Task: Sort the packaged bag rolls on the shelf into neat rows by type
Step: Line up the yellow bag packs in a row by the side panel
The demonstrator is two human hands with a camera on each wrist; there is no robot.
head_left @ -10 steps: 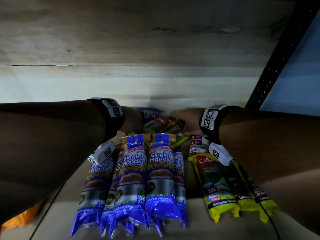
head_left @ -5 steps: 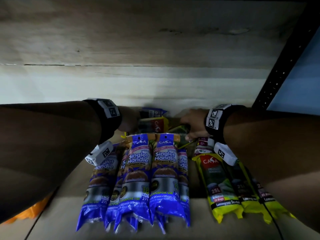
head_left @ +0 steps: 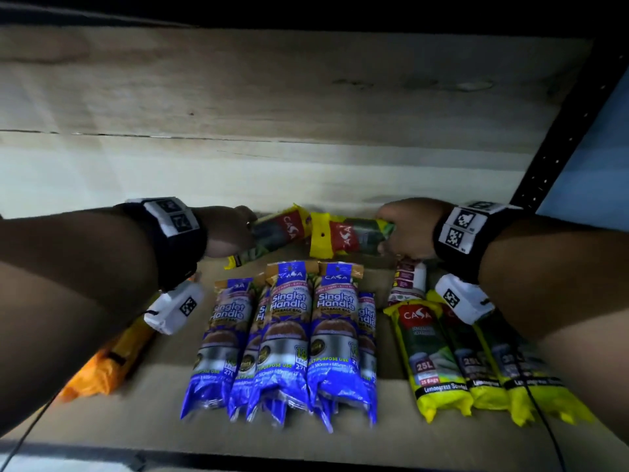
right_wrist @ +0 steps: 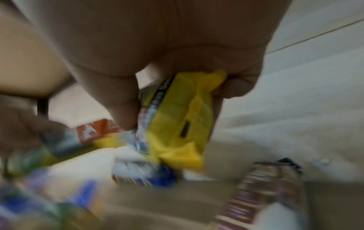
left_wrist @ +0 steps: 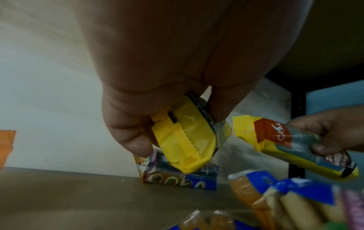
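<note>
Now, orange packs: we count one orange pack (head_left: pixel 98 366) at the far left of the shelf board (head_left: pixel 391 434), partly under our left forearm; whether more lie beneath it we cannot tell.
Left hand: our left hand (head_left: pixel 228 233) is curled round one yellow roll (head_left: pixel 272 233), thumb on one side and fingers on the other in the left wrist view, the pack lifted off the board at the back of the shelf.
Blue rolls: we count five blue "Singlet Handle" rolls (head_left: pixel 289 338) lying side by side at the middle front, two of them riding on top of the others, tails toward us.
Stray blue pack: one further blue pack (left_wrist: pixel 177 179) lies flat against the back wall (head_left: pixel 238 172), behind the roll in our left hand.
Right hand: our right hand (head_left: pixel 408 229) grips a second yellow roll (head_left: pixel 347 236), held in the air just right of the first, their ends close but apart.
Maroon pack: one maroon-labelled pack (head_left: pixel 408 281) lies just below our right hand, behind the yellow row.
Yellow rolls on the board: we count three yellow rolls (head_left: pixel 432 356) side by side at the right front, partly under our right forearm.
Total yellow: five, two held and three lying.
</note>
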